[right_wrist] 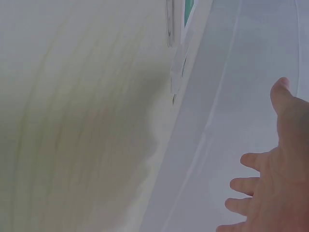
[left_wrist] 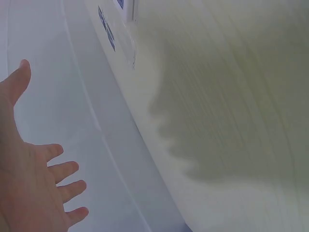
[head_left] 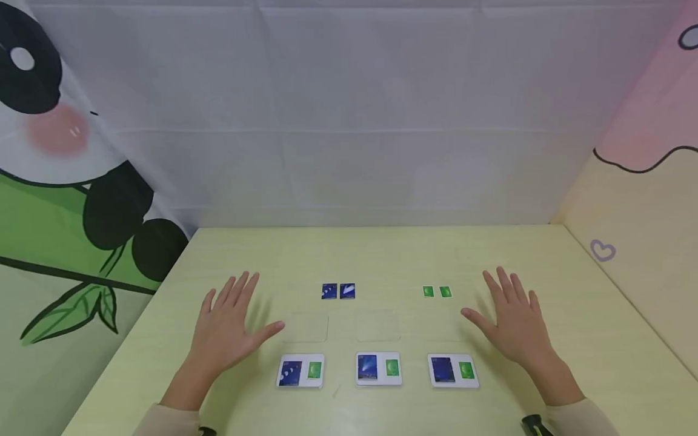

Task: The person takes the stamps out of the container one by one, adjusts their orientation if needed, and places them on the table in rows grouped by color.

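Note:
My left hand (head_left: 226,330) hovers over the table's left side, fingers straight and thumb spread toward the middle. On the right, my right hand (head_left: 515,327) mirrors it. Both hands are bare and hold nothing. Between them lies a row of three white rectangular trays: a left tray (head_left: 300,384), a middle tray (head_left: 378,383) and a right tray (head_left: 455,384), each bearing a dark blue picture piece and a smaller green one. Behind these lie thin clear plates, including a left clear plate (head_left: 306,328) and a middle clear plate (head_left: 378,326).
Farther back lie two blue picture squares (head_left: 329,291) side by side. Two smaller green squares (head_left: 428,292) lie to their right. The pale wooden table (head_left: 382,254) meets a white cloth backdrop (head_left: 349,151). Printed panels flank both sides.

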Motion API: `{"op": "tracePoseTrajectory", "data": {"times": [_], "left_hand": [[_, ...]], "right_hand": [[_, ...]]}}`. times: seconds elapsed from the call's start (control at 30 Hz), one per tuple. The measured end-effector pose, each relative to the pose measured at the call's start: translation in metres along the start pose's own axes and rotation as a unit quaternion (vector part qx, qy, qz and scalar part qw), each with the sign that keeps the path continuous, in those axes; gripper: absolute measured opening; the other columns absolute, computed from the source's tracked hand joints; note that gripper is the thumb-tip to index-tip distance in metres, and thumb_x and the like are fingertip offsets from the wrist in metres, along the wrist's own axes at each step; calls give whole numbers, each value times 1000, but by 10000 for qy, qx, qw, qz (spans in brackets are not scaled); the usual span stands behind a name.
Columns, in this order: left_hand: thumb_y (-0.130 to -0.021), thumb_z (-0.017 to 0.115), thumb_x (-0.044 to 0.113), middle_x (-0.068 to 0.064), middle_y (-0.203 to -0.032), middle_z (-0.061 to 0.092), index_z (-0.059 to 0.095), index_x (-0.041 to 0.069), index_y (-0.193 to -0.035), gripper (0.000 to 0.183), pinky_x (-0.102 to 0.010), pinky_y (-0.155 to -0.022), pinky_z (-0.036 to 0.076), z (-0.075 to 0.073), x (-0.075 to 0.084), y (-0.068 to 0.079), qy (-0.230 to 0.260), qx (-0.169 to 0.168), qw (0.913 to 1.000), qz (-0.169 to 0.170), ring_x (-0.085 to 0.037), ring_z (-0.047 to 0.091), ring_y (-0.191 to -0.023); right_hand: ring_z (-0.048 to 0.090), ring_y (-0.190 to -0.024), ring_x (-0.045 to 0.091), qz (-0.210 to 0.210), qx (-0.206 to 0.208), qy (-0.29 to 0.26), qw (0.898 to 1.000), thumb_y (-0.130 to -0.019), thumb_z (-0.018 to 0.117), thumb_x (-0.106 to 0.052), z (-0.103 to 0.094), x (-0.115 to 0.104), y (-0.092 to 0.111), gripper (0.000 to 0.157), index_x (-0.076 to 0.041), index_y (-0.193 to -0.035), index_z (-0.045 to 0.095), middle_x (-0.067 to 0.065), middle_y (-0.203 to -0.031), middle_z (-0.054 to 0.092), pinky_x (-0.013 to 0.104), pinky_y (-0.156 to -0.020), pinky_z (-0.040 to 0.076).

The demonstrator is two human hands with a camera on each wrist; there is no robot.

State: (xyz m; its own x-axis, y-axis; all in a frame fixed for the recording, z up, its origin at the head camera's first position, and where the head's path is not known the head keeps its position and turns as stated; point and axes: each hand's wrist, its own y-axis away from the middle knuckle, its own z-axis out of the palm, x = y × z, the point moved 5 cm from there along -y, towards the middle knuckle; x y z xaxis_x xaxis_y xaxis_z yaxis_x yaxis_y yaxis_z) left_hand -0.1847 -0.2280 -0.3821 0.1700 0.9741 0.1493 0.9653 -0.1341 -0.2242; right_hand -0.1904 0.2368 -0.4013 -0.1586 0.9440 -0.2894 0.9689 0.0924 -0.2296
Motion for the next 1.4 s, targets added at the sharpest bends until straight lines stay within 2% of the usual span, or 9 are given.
{"op": "tracePoseTrajectory", "data": {"times": [0.37,0.83,1.03,1.3,1.4], "left_hand": [[-76,62,69,-18,-151,39,33,13,-148,96,-58,-108,23,-2,-4,5,-51,193,9993,309,-39,36,-137],[-74,65,66,-15,-141,51,45,13,-140,87,-55,-103,31,-5,-8,16,-131,592,9961,643,-37,48,-126],[-73,70,62,-15,-138,53,48,12,-138,85,-55,-102,31,-3,-13,20,-185,672,9949,726,-37,49,-124],[-71,69,64,-14,-133,56,51,11,-134,84,-53,-101,30,0,-16,20,-241,901,9905,1009,-35,48,-123],[-70,70,63,-13,-132,57,52,11,-133,83,-53,-102,30,2,-16,20,-229,865,9908,1015,-34,48,-122]], "right_hand": [[17,-145,47,-69,8,-127,9999,-90,53,-59,0,-8,3,84,-8,-151,25,25,-157,22,69,-109,16],[24,-142,47,-171,-58,-92,9998,-89,55,-59,3,-16,4,84,-8,-150,29,25,-155,27,66,-110,18],[24,-142,47,-235,-81,-140,9996,-89,56,-58,4,-20,3,83,-8,-149,30,25,-154,28,66,-111,18],[28,-140,47,-393,-26,-104,9992,-88,58,-56,5,-23,3,80,-8,-148,34,24,-153,32,64,-111,21],[29,-140,47,-439,-34,-91,9990,-88,58,-57,7,-24,2,80,-8,-148,34,23,-153,32,64,-111,22]]}}
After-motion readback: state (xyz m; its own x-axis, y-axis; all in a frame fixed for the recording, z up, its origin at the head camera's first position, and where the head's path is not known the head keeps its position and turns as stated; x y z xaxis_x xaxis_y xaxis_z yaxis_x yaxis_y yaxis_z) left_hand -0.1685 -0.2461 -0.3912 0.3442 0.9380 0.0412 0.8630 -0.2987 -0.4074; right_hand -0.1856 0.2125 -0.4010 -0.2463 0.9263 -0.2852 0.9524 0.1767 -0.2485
